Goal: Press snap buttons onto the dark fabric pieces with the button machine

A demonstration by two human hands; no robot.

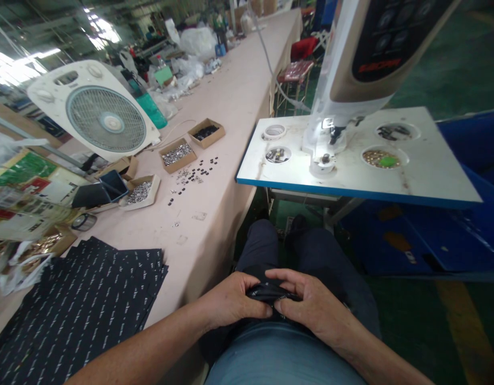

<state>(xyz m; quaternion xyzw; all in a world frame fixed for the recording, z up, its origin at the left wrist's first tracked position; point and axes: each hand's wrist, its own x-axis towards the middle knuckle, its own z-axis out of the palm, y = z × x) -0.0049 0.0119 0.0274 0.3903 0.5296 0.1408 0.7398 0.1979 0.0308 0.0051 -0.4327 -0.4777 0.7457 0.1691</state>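
Cloth [271,293]: pinched in part-closed left hand [236,300] and right hand [311,302], away from machine [361,92]; judged unfinished. Saw sheets [84,299] stacked on table [209,198]; could not tell whether done.

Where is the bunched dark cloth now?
Lower centre of the head view: the cloth is held between left hand and right hand, by the lap.

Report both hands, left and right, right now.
Left hand: closed, thumb and fingers pinching the dark cloth at the lap.
Right hand: closed on the same cloth, thumb below, index finger extended.
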